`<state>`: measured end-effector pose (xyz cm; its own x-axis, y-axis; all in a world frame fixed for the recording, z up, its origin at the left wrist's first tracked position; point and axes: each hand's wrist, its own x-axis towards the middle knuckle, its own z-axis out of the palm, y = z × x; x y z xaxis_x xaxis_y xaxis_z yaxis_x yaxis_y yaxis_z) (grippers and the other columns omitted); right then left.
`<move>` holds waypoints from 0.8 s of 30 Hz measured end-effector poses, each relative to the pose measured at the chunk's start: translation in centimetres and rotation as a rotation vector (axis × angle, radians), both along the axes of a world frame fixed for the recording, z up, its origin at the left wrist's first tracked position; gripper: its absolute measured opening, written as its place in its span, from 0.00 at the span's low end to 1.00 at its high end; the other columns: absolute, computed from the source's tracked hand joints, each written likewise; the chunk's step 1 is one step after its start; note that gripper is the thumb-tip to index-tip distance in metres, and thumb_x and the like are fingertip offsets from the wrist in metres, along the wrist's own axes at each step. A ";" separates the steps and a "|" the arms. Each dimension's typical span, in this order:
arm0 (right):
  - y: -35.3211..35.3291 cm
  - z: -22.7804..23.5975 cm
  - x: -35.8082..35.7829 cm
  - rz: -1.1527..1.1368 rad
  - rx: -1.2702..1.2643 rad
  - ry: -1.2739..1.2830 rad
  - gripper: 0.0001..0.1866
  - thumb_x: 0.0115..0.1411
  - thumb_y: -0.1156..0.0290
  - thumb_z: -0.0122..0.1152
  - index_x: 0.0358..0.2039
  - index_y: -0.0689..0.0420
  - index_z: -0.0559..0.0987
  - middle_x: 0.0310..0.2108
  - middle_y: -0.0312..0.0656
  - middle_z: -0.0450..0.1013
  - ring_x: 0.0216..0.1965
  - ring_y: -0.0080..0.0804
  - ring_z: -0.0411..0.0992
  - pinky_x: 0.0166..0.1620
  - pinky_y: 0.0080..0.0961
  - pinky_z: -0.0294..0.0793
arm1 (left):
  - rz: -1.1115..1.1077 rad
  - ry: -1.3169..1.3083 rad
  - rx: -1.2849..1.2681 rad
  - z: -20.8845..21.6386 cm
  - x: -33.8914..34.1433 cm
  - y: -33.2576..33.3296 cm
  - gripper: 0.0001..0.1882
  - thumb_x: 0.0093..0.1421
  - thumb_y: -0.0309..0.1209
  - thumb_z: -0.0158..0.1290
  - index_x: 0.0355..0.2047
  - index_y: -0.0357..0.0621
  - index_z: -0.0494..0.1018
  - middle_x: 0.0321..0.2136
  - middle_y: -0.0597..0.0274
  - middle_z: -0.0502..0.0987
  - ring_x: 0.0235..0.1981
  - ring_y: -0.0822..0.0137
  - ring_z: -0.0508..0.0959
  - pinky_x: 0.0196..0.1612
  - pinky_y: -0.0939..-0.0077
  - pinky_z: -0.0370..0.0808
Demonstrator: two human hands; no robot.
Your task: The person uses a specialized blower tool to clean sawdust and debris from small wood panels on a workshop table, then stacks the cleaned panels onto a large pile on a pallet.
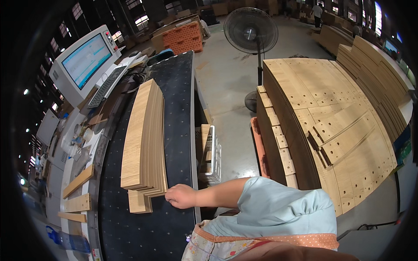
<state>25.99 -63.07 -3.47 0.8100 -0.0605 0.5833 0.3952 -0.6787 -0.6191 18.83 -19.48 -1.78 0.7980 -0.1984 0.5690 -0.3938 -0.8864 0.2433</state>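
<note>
A stack of long wooden boards [141, 135] lies lengthwise on the black table [178, 108], its layers slightly fanned toward the right. A short wooden block [138, 203] sticks out from under the near end of the stack. My right hand [180, 196] reaches in from the right, its fingers curled and closed at the near right corner of a lower board. The fingertips are partly hidden against the board's edge. My left hand is out of view.
A monitor [87, 61] and keyboard [106, 87] stand at the far left. Loose wood strips [78, 203] and a blue bottle [69, 240] lie along the left ledge. Drilled wooden panels [322, 82] are piled at right, near a fan [251, 31]. A white crate [212, 163] sits beside the table.
</note>
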 end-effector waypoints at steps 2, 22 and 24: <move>0.0 0.1 0.0 0.022 0.043 0.032 0.02 0.47 0.73 0.53 0.23 0.56 0.71 0.24 0.40 0.69 0.32 0.43 0.69 0.37 0.40 0.68 | 0.001 -0.007 -0.002 0.1 -0.2 -0.1 0.12 0.55 0.34 0.51 0.26 0.37 0.76 0.25 0.46 0.76 0.28 0.47 0.74 0.34 0.57 0.71; 0.4 -0.1 -0.2 -0.190 -0.030 -0.214 0.14 0.41 0.84 0.51 0.29 0.55 0.73 0.28 0.38 0.68 0.38 0.40 0.65 0.46 0.33 0.62 | -0.036 -0.004 -0.052 0.3 -0.5 -0.6 0.11 0.55 0.33 0.52 0.27 0.36 0.75 0.26 0.46 0.76 0.29 0.47 0.74 0.36 0.58 0.71; 0.5 -0.4 0.0 -0.204 0.000 -0.156 0.11 0.42 0.82 0.52 0.27 0.54 0.74 0.26 0.37 0.69 0.36 0.39 0.66 0.44 0.32 0.63 | -0.043 -0.002 -0.064 0.4 -0.6 -0.5 0.11 0.55 0.33 0.52 0.27 0.36 0.75 0.27 0.46 0.76 0.30 0.47 0.74 0.36 0.58 0.71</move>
